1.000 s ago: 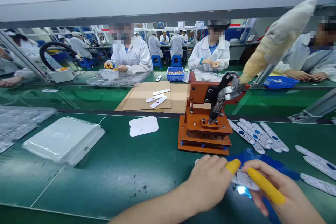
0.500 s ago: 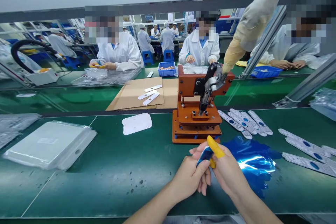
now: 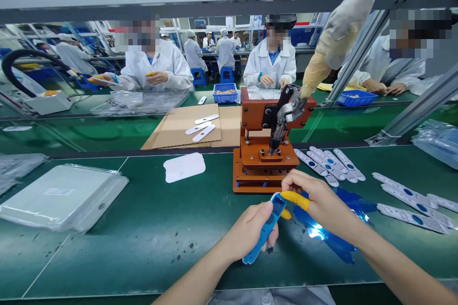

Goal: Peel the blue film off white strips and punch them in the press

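Observation:
My left hand (image 3: 246,231) is closed around a long, narrow panel with a blue film-like face (image 3: 260,240), tilted with its upper end away from me. At that upper end, my right hand (image 3: 317,196) has its fingers pinched on the panel's edge; yellow finger cots cover two of its fingers. Whether the right fingers grip the film or the panel itself is hard to make out. Just beyond both hands stands an orange-brown hand press (image 3: 265,186) with a cloth-wrapped lever (image 3: 334,33). Shiny blue film pieces (image 3: 331,240) lie under and beside my right forearm.
Several white panels with blue circles (image 3: 408,200) lie at right. A white sheet (image 3: 184,167) and a bagged stack (image 3: 64,195) are at left. Behind a ledge are cardboard (image 3: 171,128), a blue basket (image 3: 224,97) and co-workers. A metal post (image 3: 415,109) slants at right.
The blue-faced panel has turned to show its length, and my left hand has shifted slightly down it. My right hand has rotated and its forearm swung out to the right. The view shifts slightly.

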### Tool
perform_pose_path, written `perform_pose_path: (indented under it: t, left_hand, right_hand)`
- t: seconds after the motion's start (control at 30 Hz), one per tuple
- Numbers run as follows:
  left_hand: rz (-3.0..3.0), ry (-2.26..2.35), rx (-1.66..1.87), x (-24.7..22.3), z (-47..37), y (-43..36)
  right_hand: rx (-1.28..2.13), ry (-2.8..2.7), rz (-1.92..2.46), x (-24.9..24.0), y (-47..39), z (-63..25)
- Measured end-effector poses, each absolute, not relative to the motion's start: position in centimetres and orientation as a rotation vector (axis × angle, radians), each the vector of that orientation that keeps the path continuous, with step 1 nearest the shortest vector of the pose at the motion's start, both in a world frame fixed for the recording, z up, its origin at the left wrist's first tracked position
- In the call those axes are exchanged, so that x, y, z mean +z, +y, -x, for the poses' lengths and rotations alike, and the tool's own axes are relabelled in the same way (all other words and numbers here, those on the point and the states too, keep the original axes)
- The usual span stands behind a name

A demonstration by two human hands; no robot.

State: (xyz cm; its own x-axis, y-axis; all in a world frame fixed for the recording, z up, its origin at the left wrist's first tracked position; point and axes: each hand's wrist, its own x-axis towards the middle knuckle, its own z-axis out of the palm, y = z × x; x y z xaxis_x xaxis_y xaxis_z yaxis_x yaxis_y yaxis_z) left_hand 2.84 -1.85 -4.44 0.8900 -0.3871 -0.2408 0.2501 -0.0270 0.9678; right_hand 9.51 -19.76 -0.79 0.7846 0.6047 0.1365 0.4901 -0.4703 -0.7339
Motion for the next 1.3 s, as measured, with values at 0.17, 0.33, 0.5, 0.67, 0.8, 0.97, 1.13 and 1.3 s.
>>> perform_pose_path:
  t: [0.17,0.33,0.5,0.67,0.8,0.97,1.13,1.3]
  left_hand:
    - [-1.004,0.041,-0.61,-5.6,-2.9,-2.4]
    - [-0.632,0.211,-0.543,-5.9,-3.4,-2.2]
    - [-0.632,0.352,-0.254,-5.9,-3.6,-1.1]
    - [-0.683,0.461,0.126,-5.8,-4.6,1.4]
    - [-0.673,0.528,0.39,-6.3,-5.5,4.2]
    - [-0.842,0.39,0.289,-7.6,-4.3,3.6]
    - [-0.92,0.263,0.166,-8.0,-2.4,0.0]
    - [-0.899,0.241,0.176,-7.7,-2.2,-0.5]
  right_hand:
    - [-0.496,-1.254,2.131,-3.4,-19.6,-9.7]
    - [-0.728,-1.516,1.911,-4.2,-19.4,-8.9]
    - [-0.484,-1.422,1.848,-4.2,-18.4,-5.3]
    - [-0.493,-0.925,1.789,-5.5,-20.7,-2.8]
    - [-0.494,-0.071,2.148,-8.9,-28.2,-5.1]
    - [-0.39,0.243,2.483,-12.8,-34.1,-8.3]
    - [-0.403,-0.134,2.44,-11.4,-28.3,-7.0]
    - [-0.376,-0.577,2.462,-11.1,-24.2,-7.2]
